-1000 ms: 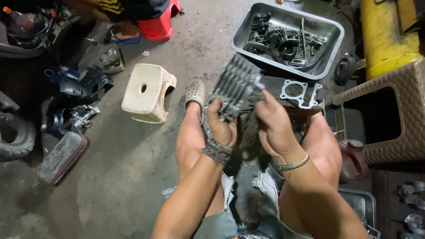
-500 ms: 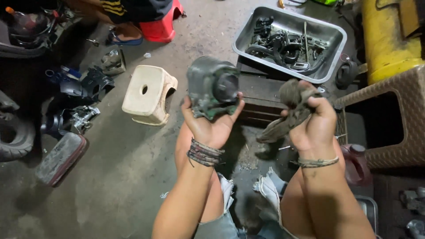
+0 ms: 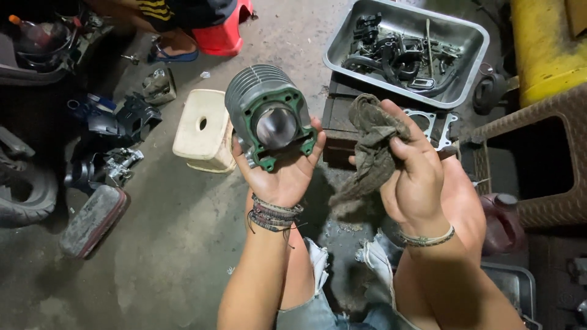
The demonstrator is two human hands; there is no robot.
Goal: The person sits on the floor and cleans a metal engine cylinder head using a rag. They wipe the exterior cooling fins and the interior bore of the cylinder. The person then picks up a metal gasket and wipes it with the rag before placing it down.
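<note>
Frame centre: finned engine cylinder (image 3: 267, 116) cradled bore-up in left hand (image 3: 282, 171), fingers curled under it for viewing; right hand (image 3: 414, 168) fingers clamped on grimy rag (image 3: 369, 143), held aside.

concrete floor (image 3: 183, 244) with stool (image 3: 205, 129), parts tray (image 3: 342, 58)

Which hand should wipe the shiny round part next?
Probably the right hand: it already grips the rag beside the cylinder, while the left hand is busy cradling that cylinder in its palm.
</note>
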